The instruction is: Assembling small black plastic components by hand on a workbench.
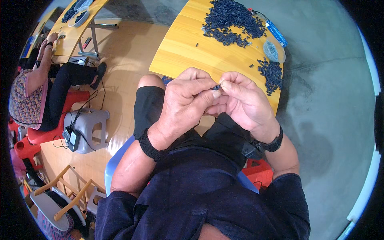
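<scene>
Above my lap, at the near edge of the table, both my hands meet fingertip to fingertip. Between them is a small dark piece (216, 87), mostly covered by the fingers. My left hand (186, 98) pinches it with thumb and forefinger. My right hand (246, 98) is closed in a pinch at the other end of the piece. Beyond the hands, a large heap of small dark cylindrical pieces (230, 20) is spread over the yellow wooden table (180, 52). A smaller heap of similar pieces (271, 76) lies at the right edge.
A clear plastic tub (272, 51) with small pale bits stands at the table's right edge. Behind it lies a blue and white box (276, 34) near a dark cord. At left, another person (30, 94) sits at a second table (72, 40); a grey stool (86, 130) holds black adapters.
</scene>
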